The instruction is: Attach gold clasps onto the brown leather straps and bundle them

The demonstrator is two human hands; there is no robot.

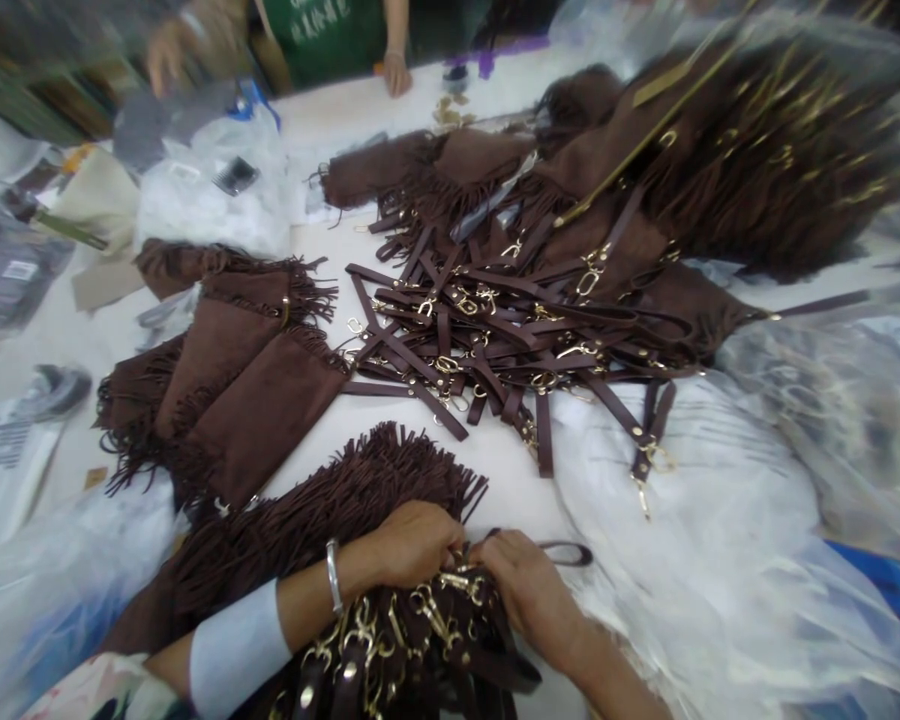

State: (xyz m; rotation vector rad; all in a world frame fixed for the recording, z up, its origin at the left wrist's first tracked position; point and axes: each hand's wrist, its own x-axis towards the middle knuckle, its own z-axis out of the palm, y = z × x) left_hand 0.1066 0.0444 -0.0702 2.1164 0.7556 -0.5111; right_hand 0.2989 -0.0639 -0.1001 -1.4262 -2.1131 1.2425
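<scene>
My left hand (420, 545), with a silver bangle at the wrist, is closed at the top edge of a dark brown fringed bag (360, 490). Fingertip to fingertip with it, my right hand (525, 585) pinches a dark brown leather strap (574, 552), whose loop sticks out behind the fingers. The exact grip of the left fingers is hidden. Just below both hands hang several straps with gold snap hooks (435, 610). Ahead lies a tangled heap of similar leather straps (487, 330) with gold clasps.
Fringed brown bags (262, 390) lie stacked at left, and a large pile (780, 170) fills the back right. Clear plastic bags (690, 520) cover the right side and another plastic bundle (210, 200) sits back left. Across the white table stands a person in a green apron (322, 35).
</scene>
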